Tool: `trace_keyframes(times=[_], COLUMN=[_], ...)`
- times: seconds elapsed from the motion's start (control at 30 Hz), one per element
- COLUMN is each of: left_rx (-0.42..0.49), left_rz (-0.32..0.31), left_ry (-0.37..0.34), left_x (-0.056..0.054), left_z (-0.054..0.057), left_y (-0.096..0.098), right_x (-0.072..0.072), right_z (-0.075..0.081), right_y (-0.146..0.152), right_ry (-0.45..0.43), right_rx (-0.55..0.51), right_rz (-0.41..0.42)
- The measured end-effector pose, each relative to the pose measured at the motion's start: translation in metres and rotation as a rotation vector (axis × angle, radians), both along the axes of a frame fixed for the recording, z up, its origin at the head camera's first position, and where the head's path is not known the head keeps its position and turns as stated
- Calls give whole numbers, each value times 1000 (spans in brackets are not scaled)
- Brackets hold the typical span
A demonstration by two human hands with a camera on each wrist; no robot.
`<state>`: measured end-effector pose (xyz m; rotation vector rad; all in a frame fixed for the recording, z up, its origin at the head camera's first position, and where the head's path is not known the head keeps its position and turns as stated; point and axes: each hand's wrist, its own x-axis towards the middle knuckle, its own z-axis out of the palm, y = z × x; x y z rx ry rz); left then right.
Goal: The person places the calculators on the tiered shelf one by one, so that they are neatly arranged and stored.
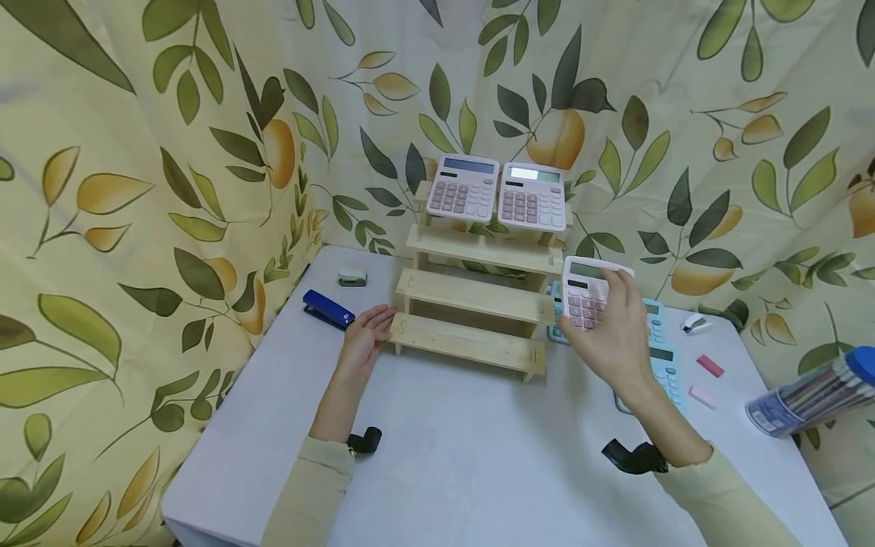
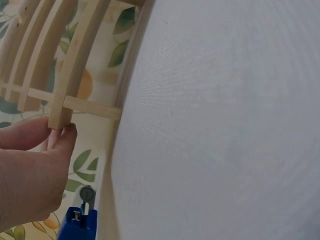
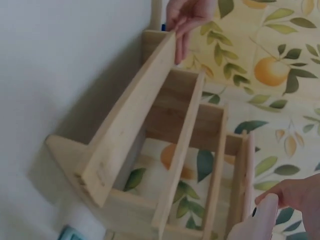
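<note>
My left hand (image 1: 365, 334) pinching the lowest left end of a four-tier wooden rack (image 1: 472, 295), my right hand (image 1: 618, 346) gripping a pink-keyed calculator (image 1: 585, 292) at the rack's right, two matching calculators (image 1: 463, 186) on top

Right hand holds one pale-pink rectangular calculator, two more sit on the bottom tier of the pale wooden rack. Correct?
Wrong tier: the head view shows those two pale-pink rectangular calculators on the top tier of the pale wooden rack. Rest stands.

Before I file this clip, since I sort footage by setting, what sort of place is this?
Probably a fabric-screened desk area: a leaf-patterned curtain hangs behind a pale table, and several calculators are there.
</note>
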<state>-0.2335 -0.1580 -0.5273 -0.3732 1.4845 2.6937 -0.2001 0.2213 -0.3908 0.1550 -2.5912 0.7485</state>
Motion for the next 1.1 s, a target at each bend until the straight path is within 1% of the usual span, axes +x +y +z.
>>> trace_keyframes(times=[0.2, 0.33, 0.67, 0.87, 1.1], left_rx=[-4, 0, -19, -17, 0], left_rz=[5, 11, 6, 10, 16], left_ry=[-4, -1, -11, -11, 3], left_x=[1, 2, 2, 3, 2], left_z=[0, 1, -3, 0, 1], left_y=[1, 1, 0, 1, 1], right_x=[-4, -7, -20, -30, -42], right_z=[10, 13, 14, 13, 14], right_y=[-15, -25, -50, -65, -78], right_ry=[-35, -59, -81, -110, -116], right_rx=[-3, -6, -2, -4, 8], right_rz=[21, 39, 74, 81, 96])
